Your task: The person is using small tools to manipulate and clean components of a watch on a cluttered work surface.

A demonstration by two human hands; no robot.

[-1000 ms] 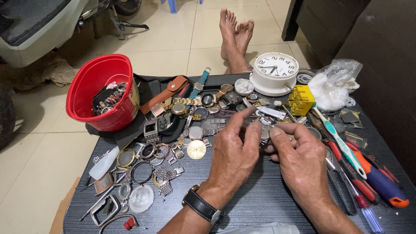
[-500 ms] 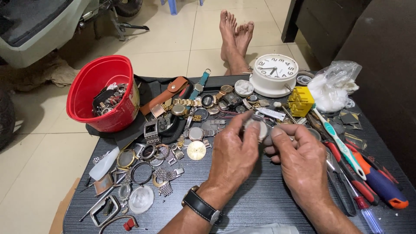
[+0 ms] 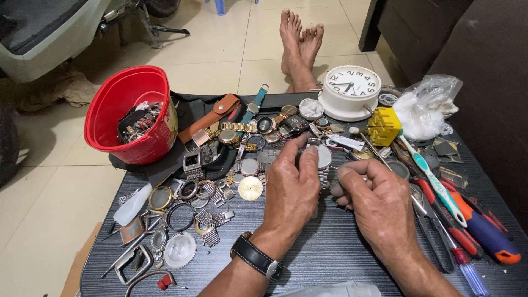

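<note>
Your left hand (image 3: 291,190) grips a silver watch (image 3: 323,159) on the table (image 3: 330,253); your right hand (image 3: 379,206) is clenched beside it.

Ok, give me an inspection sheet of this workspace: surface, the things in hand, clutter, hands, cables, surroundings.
Surface: dark ribbed table, crowded except the near middle.
Things in hand: silver watch with metal bracelet, pinched by the left hand; right hand curled beside it, contact hidden.
Clutter: red bucket of parts at left; loose watch cases, rings and bracelet links; gold dial; brown leather strap; white alarm clock; yellow block; plastic bag; toothbrush; screwdrivers.
Hands: left grip shut on the watch; right unclear.
Cables: nothing seen.
Surroundings: tiled floor, bare feet, dark cabinet at right.
</note>
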